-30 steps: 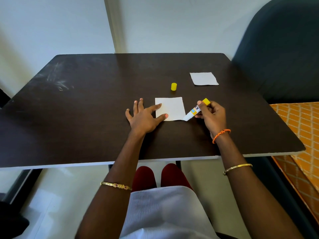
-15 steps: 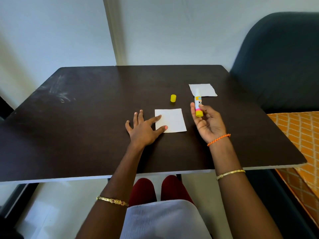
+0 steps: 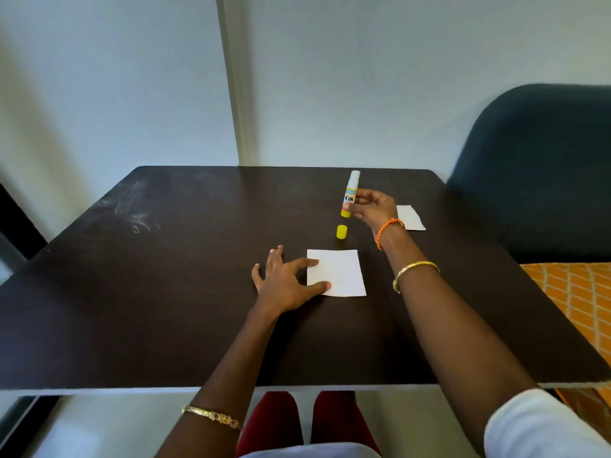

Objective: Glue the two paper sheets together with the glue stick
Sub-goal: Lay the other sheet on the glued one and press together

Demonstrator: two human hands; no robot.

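Note:
A white paper sheet (image 3: 340, 272) lies flat on the dark table (image 3: 165, 276). My left hand (image 3: 284, 282) rests spread on the table, thumb and forefinger pressing the sheet's left edge. My right hand (image 3: 373, 209) holds the uncapped glue stick (image 3: 349, 193) upright, white tip up, just above the table behind the sheet. The yellow cap (image 3: 341, 232) stands on the table right below the stick's yellow base. A second white sheet (image 3: 411, 218) lies further right, partly hidden by my right wrist.
A dark blue chair back (image 3: 535, 166) stands past the table's right edge, with an orange patterned cloth (image 3: 572, 292) beside it. A wall (image 3: 297, 77) runs behind the table. The table's near edge (image 3: 231, 390) is above my knees.
My right hand lifted the glue stick off the sheet's right corner, turned it tip up and carried it back over the yellow cap. The left hand stayed on the sheet. The camera tilted up.

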